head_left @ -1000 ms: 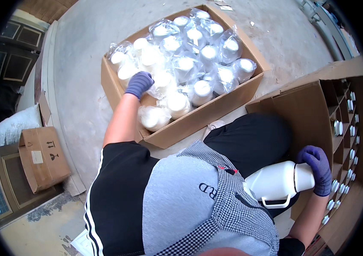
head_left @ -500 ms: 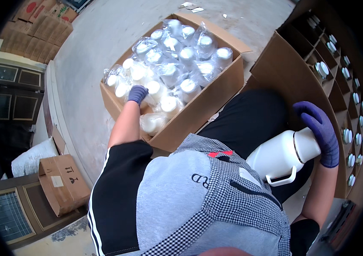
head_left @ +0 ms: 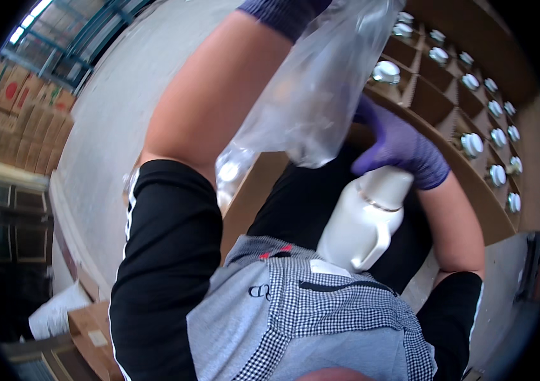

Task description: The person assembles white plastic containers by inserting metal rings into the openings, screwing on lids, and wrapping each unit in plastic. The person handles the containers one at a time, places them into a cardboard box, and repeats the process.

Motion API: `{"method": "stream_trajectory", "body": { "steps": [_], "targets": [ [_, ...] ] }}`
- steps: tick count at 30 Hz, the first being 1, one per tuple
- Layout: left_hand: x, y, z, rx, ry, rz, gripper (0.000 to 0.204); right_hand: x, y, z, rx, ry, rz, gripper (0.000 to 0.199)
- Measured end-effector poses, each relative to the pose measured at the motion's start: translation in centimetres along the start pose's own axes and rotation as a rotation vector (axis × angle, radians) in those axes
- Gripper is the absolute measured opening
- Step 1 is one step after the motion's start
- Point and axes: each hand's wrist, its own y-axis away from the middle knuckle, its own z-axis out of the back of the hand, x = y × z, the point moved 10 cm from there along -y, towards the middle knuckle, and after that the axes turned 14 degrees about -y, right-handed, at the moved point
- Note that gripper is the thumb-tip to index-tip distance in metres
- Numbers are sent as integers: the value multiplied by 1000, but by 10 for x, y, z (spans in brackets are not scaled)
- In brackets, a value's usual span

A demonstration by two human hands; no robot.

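Note:
My left hand (head_left: 286, 14), in a purple knit glove, is raised at the top edge, its fingers cut off by the frame. A large clear plastic bag (head_left: 311, 95) hangs from it, slightly blurred. My right hand (head_left: 397, 141), in a purple glove, is open beside the bag's lower part, thumb and fingers apart and curved. Just below it, a white vacuum jug (head_left: 362, 219) with a side handle and a thin metallic band leans between my thighs. Behind my left arm and the bag, the cardboard box (head_left: 252, 193) of bagged white items (head_left: 229, 173) is mostly hidden.
A large divided carton (head_left: 432, 105) stands on the right, with several white-topped pieces (head_left: 471, 145) in its cells. Stacked cartons (head_left: 22, 133) and blue metal racking (head_left: 86, 38) stand at the far left. A smaller open box (head_left: 92, 330) sits at lower left.
My left hand has risen from the box to the top edge, with a clear bag now hanging there. My right hand and the jug have shifted left, and the view has turned.

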Motion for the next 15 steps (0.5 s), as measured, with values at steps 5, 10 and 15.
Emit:
{"method": "stream_trajectory", "body": {
  "steps": [5, 10, 15],
  "targets": [
    [59, -63, -49, 208, -307, 251, 45, 3, 40, 65, -601, -377, 96, 30],
    [0, 116, -142, 410, -1497, -681, 88, 19, 97, 102, -824, -219, 222, 22],
    [92, 185, -54, 195, -1648, -209, 38, 30, 143, 80, -692, 211, 294, 17]
  ]
}}
